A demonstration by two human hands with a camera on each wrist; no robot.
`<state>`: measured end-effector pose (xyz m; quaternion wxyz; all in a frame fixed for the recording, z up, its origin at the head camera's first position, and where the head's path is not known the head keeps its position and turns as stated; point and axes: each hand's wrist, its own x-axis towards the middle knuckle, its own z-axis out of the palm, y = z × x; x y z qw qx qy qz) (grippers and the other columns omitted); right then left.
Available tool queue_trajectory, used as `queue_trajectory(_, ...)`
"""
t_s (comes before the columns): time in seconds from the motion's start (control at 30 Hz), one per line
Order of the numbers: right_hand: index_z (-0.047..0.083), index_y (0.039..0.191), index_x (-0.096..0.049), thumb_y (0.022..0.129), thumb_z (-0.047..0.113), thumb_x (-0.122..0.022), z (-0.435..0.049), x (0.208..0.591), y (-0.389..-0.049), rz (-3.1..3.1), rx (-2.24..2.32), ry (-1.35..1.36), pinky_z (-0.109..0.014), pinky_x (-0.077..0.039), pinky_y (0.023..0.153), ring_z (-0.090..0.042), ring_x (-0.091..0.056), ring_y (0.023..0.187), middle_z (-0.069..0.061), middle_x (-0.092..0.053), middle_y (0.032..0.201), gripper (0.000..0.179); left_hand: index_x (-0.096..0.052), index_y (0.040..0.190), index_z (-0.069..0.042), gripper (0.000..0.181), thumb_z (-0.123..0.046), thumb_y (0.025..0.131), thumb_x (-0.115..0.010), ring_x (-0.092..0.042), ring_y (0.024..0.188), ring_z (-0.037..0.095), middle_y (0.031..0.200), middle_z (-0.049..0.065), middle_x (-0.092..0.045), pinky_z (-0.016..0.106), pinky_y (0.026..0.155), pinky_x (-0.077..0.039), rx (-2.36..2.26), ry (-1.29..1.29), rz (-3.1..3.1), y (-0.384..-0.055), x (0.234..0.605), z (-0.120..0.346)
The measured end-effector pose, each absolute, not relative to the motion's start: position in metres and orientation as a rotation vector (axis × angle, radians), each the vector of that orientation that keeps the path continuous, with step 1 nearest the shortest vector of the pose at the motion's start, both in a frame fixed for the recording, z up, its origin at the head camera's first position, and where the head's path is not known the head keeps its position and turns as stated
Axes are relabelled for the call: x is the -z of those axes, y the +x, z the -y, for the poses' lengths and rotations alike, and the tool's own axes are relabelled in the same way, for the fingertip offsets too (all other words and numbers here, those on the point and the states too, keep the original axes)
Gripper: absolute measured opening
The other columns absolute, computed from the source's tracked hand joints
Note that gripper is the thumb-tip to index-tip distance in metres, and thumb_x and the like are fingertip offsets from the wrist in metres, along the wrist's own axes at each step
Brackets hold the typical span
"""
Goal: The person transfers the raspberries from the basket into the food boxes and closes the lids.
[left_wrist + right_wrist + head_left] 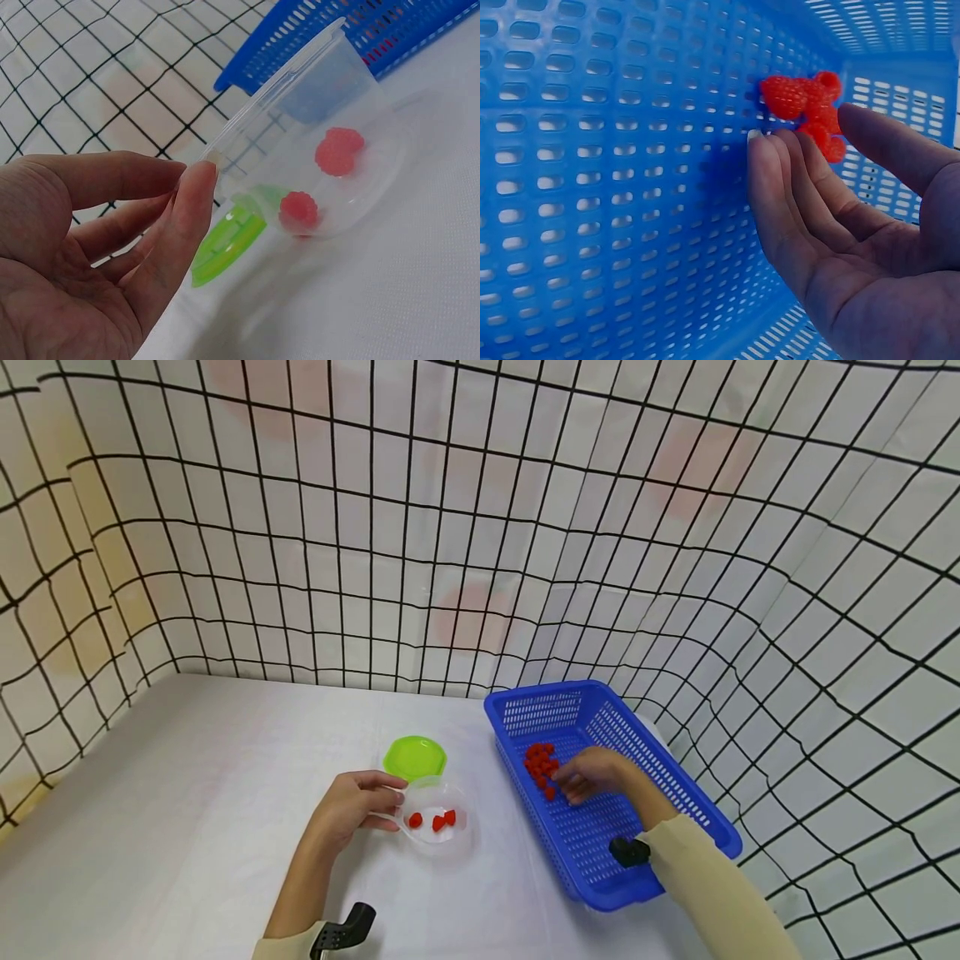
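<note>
My left hand [351, 810] pinches the rim of a clear plastic tub [352, 82] between thumb and fingers. Inside the tub lie 3 red raspberries [449, 817], two of them side by side. My right hand [596, 772] reaches into a blue plastic basket [611, 872], beside a cluster of raspberries [537, 758]. In the right wrist view its fingers [769, 187] are bent loosely, with the thumb apart and nothing held between them. Part of the cluster [795, 97] is hidden behind the fingers and thumb there.
Just behind the tub, a bright green lid [415, 758] lies on the white tabletop [187, 793]. The slotted basket stands to the right, set at an angle. A black wire grid [420, 518] backed by pale cloth rises behind the table and along both sides.
</note>
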<state>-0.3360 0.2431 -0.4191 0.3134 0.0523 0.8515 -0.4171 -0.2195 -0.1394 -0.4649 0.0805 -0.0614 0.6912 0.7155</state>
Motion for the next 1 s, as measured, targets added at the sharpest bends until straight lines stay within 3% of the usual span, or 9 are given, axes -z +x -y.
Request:
queue_trajectory(0.2,-0.004,0.098,-0.07,0.092,0.015,-0.073,-0.241,0.424,-0.335,-2.24,1.094,0.133,-0.034,-0.064,0.074,-0.019,-0.069,0.068,-0.013,-0.069,0.085,0.021,-0.07,0.113,0.007,0.025,-0.006,0.091,-0.069,-0.066,0.07,0.021,0.089,0.013,-0.069,0.036,0.063,-0.064,-2.133,-0.194,-2.074,-0.219,0.464,0.139)
queue_trajectory(1.0,-0.002,0.094,-0.068,0.089,0.012,-0.076,-0.229,0.431,-0.327,-2.284,1.063,0.207,-0.032,-0.064,0.07,-0.019,-0.067,0.065,-0.012,-0.065,0.079,0.017,-0.071,0.113,0.006,0.025,-0.007,0.091,-0.07,-0.067,0.071,0.021,0.089,0.012,-0.069,0.036,0.062,-0.064,-2.132,-0.209,-2.075,-0.221,0.468,0.139)
